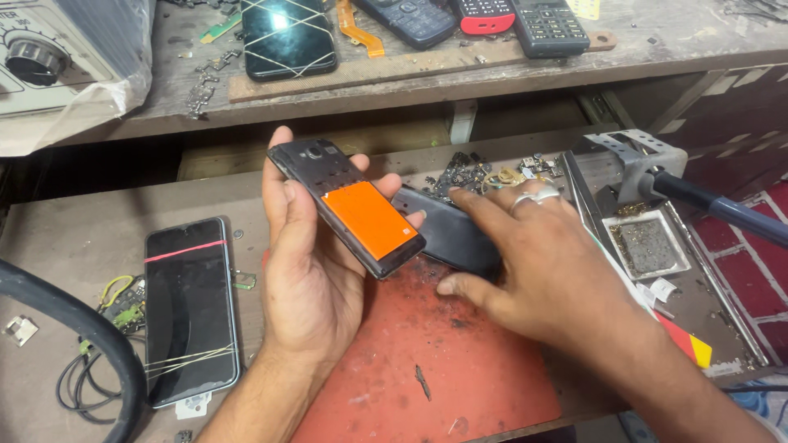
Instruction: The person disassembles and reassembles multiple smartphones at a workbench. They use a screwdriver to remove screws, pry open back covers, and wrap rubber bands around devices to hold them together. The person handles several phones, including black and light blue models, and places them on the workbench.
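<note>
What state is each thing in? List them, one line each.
Opened phone: back cover off, orange battery exposed, held in left hand.
Black back cover: detached, lying on the red mat, under the right hand.
Smartphone at left: screen dark, face up, bound with rubber bands.
Smartphone on shelf: screen off, strapped with bands.

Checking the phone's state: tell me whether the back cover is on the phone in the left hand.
No: the phone in the left hand shows its bare orange battery.
</note>
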